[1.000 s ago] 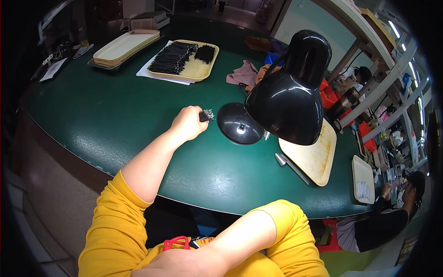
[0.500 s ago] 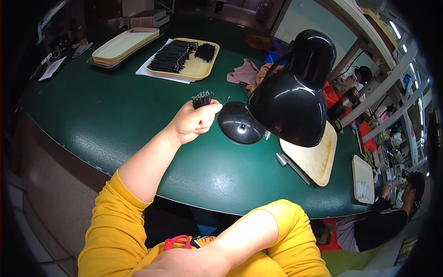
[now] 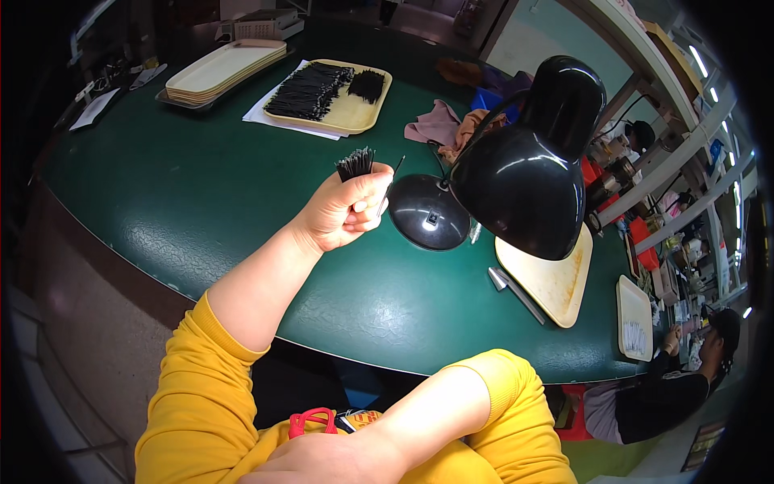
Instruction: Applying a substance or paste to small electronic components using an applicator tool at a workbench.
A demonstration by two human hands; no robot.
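Note:
My left hand (image 3: 348,210) is closed around a bundle of short black wires (image 3: 355,164) with pale tips, held upright above the green table. Between its thumb and forefinger it pinches a single black wire (image 3: 398,169), apart from the bundle. The round black base (image 3: 430,214) of a desk lamp stands just right of this hand. My right hand (image 3: 322,461) is low against my body at the bottom edge, its forearm crossing in front of me; its fingers are out of sight.
A cream tray (image 3: 355,121) of black wires lies on white paper at the back. Stacked trays (image 3: 222,68) stand farther left. The black lamp shade (image 3: 524,181) overhangs another tray (image 3: 556,298) and a grey metal tool (image 3: 520,297). Cloths (image 3: 435,123) lie behind. A co-worker (image 3: 685,395) sits at right.
The single wire between my left thumb and forefinger now stands more upright and shows more of its dark length. The whole view has shifted slightly; my right arm stays put.

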